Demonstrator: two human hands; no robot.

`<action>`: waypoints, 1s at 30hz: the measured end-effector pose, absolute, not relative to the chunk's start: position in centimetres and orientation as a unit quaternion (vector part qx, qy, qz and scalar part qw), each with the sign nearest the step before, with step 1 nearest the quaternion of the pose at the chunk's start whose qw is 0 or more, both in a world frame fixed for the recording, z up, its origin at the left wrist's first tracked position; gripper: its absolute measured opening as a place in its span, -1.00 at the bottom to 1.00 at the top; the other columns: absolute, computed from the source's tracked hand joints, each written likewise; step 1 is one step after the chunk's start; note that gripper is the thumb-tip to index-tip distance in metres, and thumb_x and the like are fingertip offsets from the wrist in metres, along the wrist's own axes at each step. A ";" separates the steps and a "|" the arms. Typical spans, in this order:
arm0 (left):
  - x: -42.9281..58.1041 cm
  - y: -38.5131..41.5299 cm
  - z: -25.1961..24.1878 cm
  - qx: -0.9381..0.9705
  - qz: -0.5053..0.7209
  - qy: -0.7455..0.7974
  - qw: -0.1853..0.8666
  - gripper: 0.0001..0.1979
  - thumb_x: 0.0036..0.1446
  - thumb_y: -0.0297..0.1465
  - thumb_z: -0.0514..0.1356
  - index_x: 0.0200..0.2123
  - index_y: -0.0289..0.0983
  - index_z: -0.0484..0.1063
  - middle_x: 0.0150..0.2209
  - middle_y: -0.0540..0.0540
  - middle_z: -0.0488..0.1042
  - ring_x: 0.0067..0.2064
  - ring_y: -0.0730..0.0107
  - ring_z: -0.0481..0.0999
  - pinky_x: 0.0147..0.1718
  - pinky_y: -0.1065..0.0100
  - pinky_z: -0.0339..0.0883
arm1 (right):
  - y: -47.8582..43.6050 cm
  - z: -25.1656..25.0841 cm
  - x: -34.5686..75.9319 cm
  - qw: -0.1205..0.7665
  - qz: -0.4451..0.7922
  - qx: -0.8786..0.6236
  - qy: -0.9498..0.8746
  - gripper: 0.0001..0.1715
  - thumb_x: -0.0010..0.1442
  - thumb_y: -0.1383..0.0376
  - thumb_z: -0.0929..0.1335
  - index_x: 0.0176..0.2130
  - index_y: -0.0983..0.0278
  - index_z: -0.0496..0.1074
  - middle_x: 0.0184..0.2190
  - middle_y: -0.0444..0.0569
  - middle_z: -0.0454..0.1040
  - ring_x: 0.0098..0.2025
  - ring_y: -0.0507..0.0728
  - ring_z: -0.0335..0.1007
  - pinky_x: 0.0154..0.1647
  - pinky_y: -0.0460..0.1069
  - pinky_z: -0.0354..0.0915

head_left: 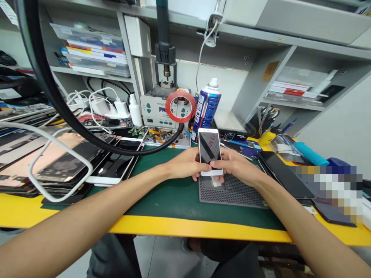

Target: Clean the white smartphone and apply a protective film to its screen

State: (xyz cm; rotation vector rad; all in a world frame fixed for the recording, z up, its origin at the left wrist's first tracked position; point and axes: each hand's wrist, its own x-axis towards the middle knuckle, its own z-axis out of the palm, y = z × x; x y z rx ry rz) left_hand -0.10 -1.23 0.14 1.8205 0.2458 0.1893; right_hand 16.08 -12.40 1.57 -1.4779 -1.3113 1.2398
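I hold a white smartphone (210, 150) upright above the workbench, its dark screen facing me. My left hand (188, 164) grips its left edge with fingers curled round it. My right hand (234, 164) grips the right edge, thumb pressed on the lower screen. Both hands hover over a grey ribbed work mat (234, 191) that lies on the green mat (174, 193). A small pale piece (216, 183) rests on the grey mat just under the phone.
Stacks of phones and screens (58, 162) fill the left side. A blue spray can (206, 109), a roll of red tape (180, 106) and a soldering station (162, 108) stand behind. A black hose (58, 100) arcs across. Dark panels (285, 175) lie at right. The yellow table edge (185, 227) is near me.
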 end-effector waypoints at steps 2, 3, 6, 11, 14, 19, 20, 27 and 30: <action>-0.1 -1.2 0.1 0.786 0.084 0.109 0.603 -0.76 0.10 -0.39 0.22 -0.14 -0.30 0.40 -0.32 -0.07 0.49 -0.42 0.40 0.49 -0.54 0.41 0.45 | -12.4 1.6 16.1 0.392 0.488 -0.582 -0.518 -0.82 0.13 0.27 0.39 -0.26 0.30 0.37 -0.41 -0.04 0.50 -0.53 0.08 0.45 -0.58 -0.05 0.39; -0.1 -1.2 0.1 0.785 0.086 0.110 0.604 -0.76 0.10 -0.39 0.22 -0.14 -0.30 0.40 -0.32 -0.07 0.49 -0.42 0.40 0.49 -0.55 0.41 0.45 | -12.4 1.5 16.1 0.391 0.488 -0.581 -0.520 -0.82 0.14 0.27 0.39 -0.25 0.30 0.37 -0.40 -0.04 0.51 -0.53 0.08 0.46 -0.58 -0.04 0.39; -0.1 -1.1 -0.1 0.782 0.088 0.108 0.607 -0.77 0.11 -0.38 0.22 -0.14 -0.30 0.39 -0.32 -0.07 0.48 -0.42 0.39 0.49 -0.55 0.42 0.45 | -12.5 1.4 16.2 0.385 0.486 -0.579 -0.529 -0.79 0.16 0.23 0.39 -0.22 0.29 0.35 -0.39 -0.02 0.52 -0.53 0.08 0.46 -0.56 -0.04 0.39; -0.1 -1.0 -0.2 0.785 0.089 0.096 0.605 -0.77 0.12 -0.38 0.21 -0.13 -0.28 0.39 -0.31 -0.06 0.50 -0.43 0.41 0.49 -0.55 0.42 0.45 | -12.5 1.4 16.2 0.385 0.481 -0.583 -0.530 -0.78 0.16 0.24 0.38 -0.20 0.30 0.35 -0.41 -0.04 0.51 -0.54 0.08 0.45 -0.56 -0.04 0.39; -0.1 -1.0 -0.2 0.788 0.089 0.095 0.602 -0.77 0.13 -0.37 0.21 -0.12 -0.27 0.39 -0.28 -0.06 0.51 -0.41 0.40 0.51 -0.54 0.42 0.46 | -12.5 1.6 16.1 0.383 0.482 -0.582 -0.531 -0.79 0.15 0.25 0.37 -0.21 0.30 0.35 -0.45 -0.05 0.49 -0.54 0.09 0.45 -0.55 -0.03 0.39; -0.2 -1.0 -0.2 0.786 0.087 0.091 0.605 -0.77 0.13 -0.36 0.21 -0.12 -0.27 0.39 -0.29 -0.05 0.51 -0.44 0.42 0.50 -0.55 0.43 0.46 | -12.5 1.7 16.1 0.376 0.473 -0.591 -0.535 -0.79 0.17 0.23 0.37 -0.22 0.30 0.35 -0.43 -0.04 0.50 -0.53 0.11 0.47 -0.55 -0.02 0.39; -0.2 -1.0 -0.2 0.785 0.087 0.093 0.606 -0.77 0.13 -0.37 0.21 -0.12 -0.27 0.39 -0.30 -0.05 0.51 -0.45 0.43 0.49 -0.55 0.43 0.45 | -12.5 1.7 16.1 0.376 0.471 -0.591 -0.536 -0.80 0.17 0.23 0.37 -0.22 0.30 0.35 -0.44 -0.04 0.50 -0.53 0.11 0.47 -0.55 -0.02 0.39; -0.2 -1.1 0.0 0.785 0.080 0.103 0.606 -0.76 0.13 -0.38 0.21 -0.11 -0.29 0.40 -0.33 -0.05 0.49 -0.47 0.43 0.48 -0.53 0.39 0.46 | -12.4 1.5 16.2 0.376 0.474 -0.590 -0.534 -0.78 0.18 0.22 0.38 -0.19 0.29 0.36 -0.42 -0.06 0.51 -0.52 0.11 0.48 -0.54 -0.02 0.40; -0.1 -1.1 0.0 0.783 0.084 0.093 0.609 -0.78 0.14 -0.38 0.19 -0.12 -0.28 0.41 -0.31 -0.04 0.49 -0.44 0.42 0.49 -0.53 0.40 0.46 | -12.4 1.5 16.2 0.382 0.487 -0.578 -0.532 -0.80 0.18 0.24 0.38 -0.21 0.30 0.37 -0.43 -0.05 0.51 -0.52 0.11 0.48 -0.55 -0.03 0.39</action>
